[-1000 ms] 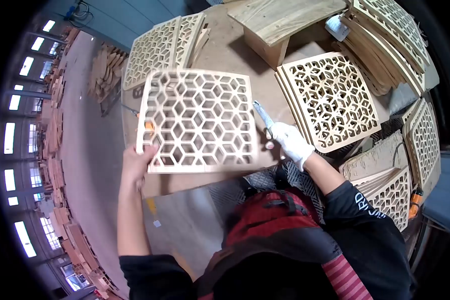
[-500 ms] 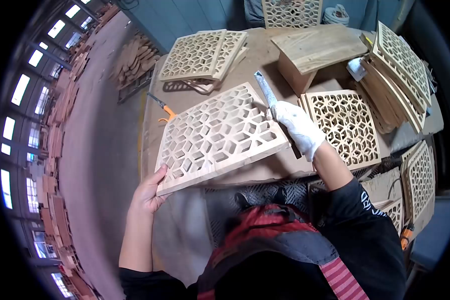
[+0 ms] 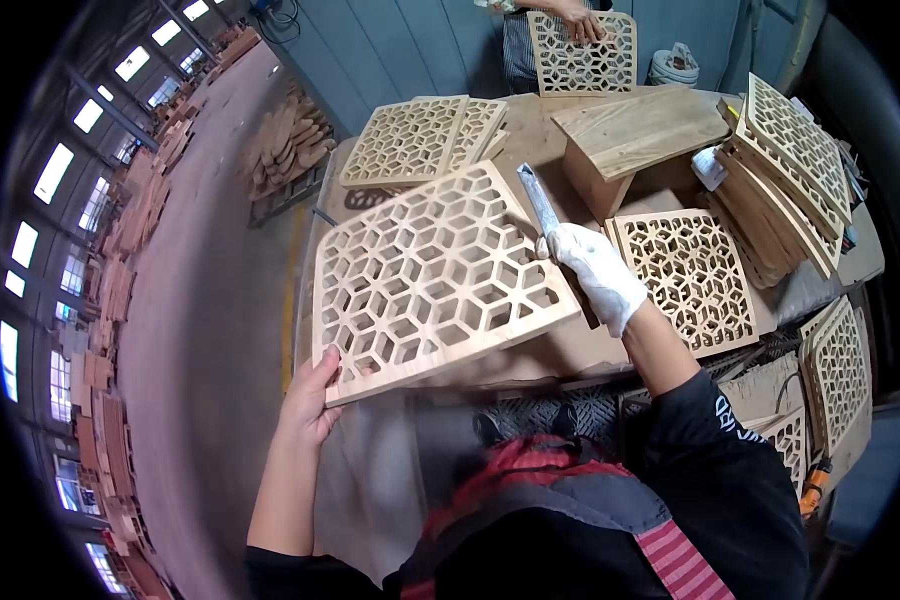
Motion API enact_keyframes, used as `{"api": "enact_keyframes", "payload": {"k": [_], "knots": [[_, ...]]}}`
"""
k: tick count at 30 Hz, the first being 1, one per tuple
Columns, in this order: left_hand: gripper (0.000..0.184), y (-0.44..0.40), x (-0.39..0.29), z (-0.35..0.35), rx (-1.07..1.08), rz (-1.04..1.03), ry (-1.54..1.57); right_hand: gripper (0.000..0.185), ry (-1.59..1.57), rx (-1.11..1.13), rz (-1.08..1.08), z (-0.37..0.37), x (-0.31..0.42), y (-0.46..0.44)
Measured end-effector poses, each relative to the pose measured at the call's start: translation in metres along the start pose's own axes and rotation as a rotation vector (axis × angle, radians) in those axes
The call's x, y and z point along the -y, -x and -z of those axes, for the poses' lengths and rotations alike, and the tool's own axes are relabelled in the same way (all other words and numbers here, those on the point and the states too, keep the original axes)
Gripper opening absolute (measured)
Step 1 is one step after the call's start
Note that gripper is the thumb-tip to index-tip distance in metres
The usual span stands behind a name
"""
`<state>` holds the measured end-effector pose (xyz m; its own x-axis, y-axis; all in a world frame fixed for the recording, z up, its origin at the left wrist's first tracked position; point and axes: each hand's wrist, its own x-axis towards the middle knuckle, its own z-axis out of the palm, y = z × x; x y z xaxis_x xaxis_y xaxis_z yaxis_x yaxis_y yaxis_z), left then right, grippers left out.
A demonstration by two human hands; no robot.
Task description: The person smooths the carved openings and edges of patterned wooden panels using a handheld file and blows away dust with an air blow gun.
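Note:
My left hand, bare, grips the lower left corner of a pale wooden lattice panel, its thumb on top. The panel is tilted above the table, its pattern facing up. My right hand, in a white glove, is closed round a narrow blue-grey tool whose tip points up and away. That hand is at the panel's right edge; whether it touches the panel is unclear. Just right of the glove lies a stack of lattice panels.
A wooden bench-like piece stands at the back. More panels lie behind left, others lean at right. Across the table, a co-worker's hand touches an upright panel. An orange-handled tool is low right.
The lattice panel has gone from nearly square-on to tilted, its right side near my gloved hand. The view has shifted, and a co-worker's hand now shows at the back panel.

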<state>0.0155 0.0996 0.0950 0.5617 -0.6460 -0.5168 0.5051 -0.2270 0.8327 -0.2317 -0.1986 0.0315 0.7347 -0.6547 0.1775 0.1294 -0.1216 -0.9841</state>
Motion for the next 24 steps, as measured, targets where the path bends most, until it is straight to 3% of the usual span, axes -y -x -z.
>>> {"api": "enact_keyframes", "payload": {"k": [1,2,4,5,13,17,19,24], "knots": [[0.042,0.001,0.004,-0.005,-0.049,-0.076,-0.013,0.022,0.049,0.0,0.045,0.0,0.002,0.0],[0.042,0.0,0.007,-0.001,-0.011,-0.121,-0.022,0.021,-0.043,-0.047,-0.074,-0.004,0.007,0.002],[0.044,0.001,0.008,0.004,0.067,-0.211,-0.039,0.023,0.029,-0.038,0.016,-0.003,0.006,0.005],[0.046,0.002,0.009,0.002,0.048,-0.261,-0.044,0.025,-0.087,-0.036,-0.106,-0.003,0.002,0.005],[0.046,0.008,0.007,0.004,0.051,-0.348,-0.078,0.019,-0.135,-0.091,-0.034,-0.012,0.025,0.012],[0.044,0.012,0.001,0.004,0.04,-0.323,-0.092,0.021,-0.125,-0.101,-0.118,-0.012,0.028,0.012],[0.043,0.01,-0.004,0.01,0.036,-0.272,-0.057,0.022,-0.119,-0.08,-0.051,-0.011,0.026,0.009],[0.045,0.014,-0.017,0.016,0.129,-0.02,0.163,0.022,-0.01,-0.063,-0.042,-0.005,0.041,0.007]]}}
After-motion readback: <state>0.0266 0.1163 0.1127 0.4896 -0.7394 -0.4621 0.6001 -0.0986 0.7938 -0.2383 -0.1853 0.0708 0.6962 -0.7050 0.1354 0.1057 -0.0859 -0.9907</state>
